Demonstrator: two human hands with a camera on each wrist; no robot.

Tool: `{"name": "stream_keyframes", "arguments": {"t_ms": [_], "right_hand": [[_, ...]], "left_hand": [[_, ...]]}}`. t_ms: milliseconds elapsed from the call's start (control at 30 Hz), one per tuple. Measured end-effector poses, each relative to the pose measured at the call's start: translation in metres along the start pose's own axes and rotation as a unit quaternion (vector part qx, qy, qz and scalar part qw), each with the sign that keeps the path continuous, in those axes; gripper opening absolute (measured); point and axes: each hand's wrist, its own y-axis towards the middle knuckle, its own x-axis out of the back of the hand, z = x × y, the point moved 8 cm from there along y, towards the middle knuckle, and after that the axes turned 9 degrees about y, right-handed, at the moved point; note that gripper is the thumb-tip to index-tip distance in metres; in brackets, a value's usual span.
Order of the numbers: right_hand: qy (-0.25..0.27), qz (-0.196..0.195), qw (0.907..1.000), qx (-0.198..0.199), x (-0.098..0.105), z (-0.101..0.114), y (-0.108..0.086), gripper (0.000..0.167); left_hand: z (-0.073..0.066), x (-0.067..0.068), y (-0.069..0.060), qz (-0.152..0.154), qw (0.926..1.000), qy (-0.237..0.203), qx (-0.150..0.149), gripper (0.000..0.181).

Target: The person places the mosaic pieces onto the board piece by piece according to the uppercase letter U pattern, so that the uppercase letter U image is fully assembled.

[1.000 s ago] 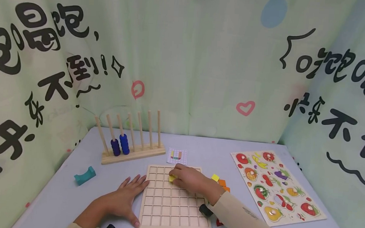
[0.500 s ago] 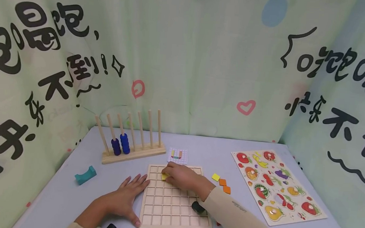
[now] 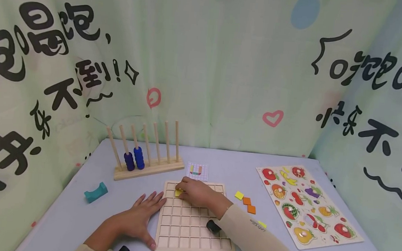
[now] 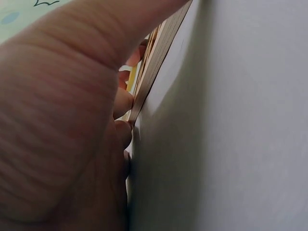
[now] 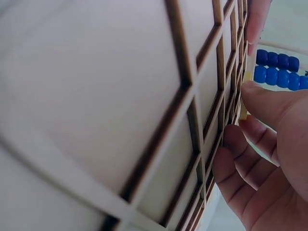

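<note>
A wooden grid board lies on the table. My right hand pinches a yellow square tile at the board's upper left cells; in the right wrist view the thumb and a finger of the hand are on the tile, close against the grid. My left hand lies spread along the board's left edge, thumb at the lower left corner and fingertips by the upper left side. In the left wrist view, the hand borders the board's wooden edge.
Behind the board are a small pattern card and a peg rack with blue beads. A teal block stands left. To the right lie a yellow tile, orange tiles and a fruit puzzle board.
My right hand has moved left across the upper part of the board with the yellow tile. My left hand has stayed at the board's left edge.
</note>
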Motion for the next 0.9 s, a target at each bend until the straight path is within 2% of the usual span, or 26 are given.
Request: {"name": "stream_keyframes", "arguments": {"t_ms": [600, 900], "right_hand": [[-0.024, 0.000, 0.9997, -0.003, -0.0079, -0.0026, 0.0055, 0.029], [-0.014, -0.002, 0.9999, -0.004, -0.0069, -0.0030, 0.0044, 0.030]], "left_hand": [[0.0009, -0.0010, 0.0006, -0.003, 1.0000, 0.007, 0.004, 0.136], [0.0009, -0.0020, 0.0012, -0.003, 1.0000, 0.007, 0.004, 0.138]]}}
